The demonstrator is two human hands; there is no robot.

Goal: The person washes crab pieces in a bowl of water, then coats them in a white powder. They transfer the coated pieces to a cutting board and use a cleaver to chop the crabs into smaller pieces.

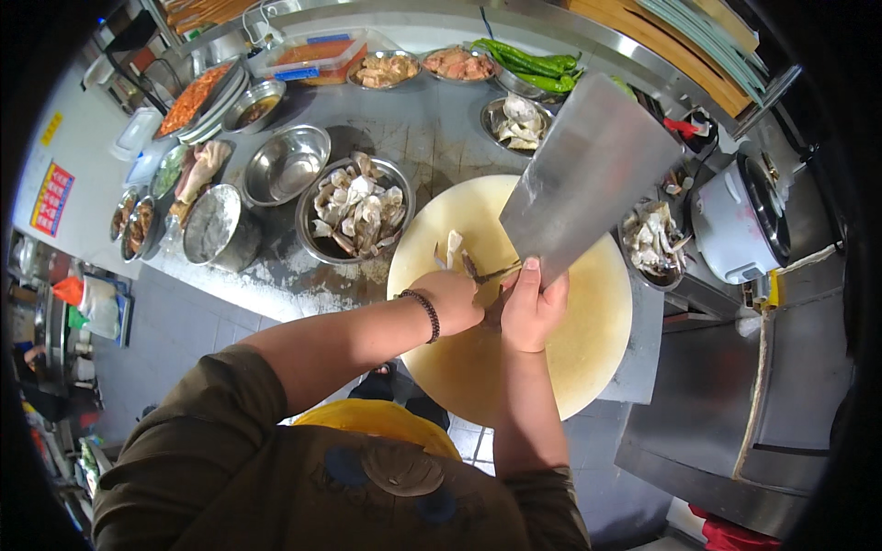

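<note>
My right hand [534, 306] grips a broad cleaver [589, 169], its blade raised up and to the right over a round cutting board [586, 344]. My left hand [451, 303], below a beaded bracelet, is closed on a crab [470, 265] over the board. Its legs and a pale claw stick out past my fingers; the body is mostly hidden between my hands. Beyond my left hand, a steel bowl [303, 224] holds cut crab pieces [362, 206]. Another bowl of crab pieces [651, 241] sits right of the board, partly behind the cleaver's side.
A bowl of pale crab shells [520, 124] stands behind the board. Green peppers [530, 65], bowls of meat [458, 63] and a lidded plastic box [320, 58] line the back. Steel bowls [286, 165] stand leftward. A rice cooker [734, 213] is at right.
</note>
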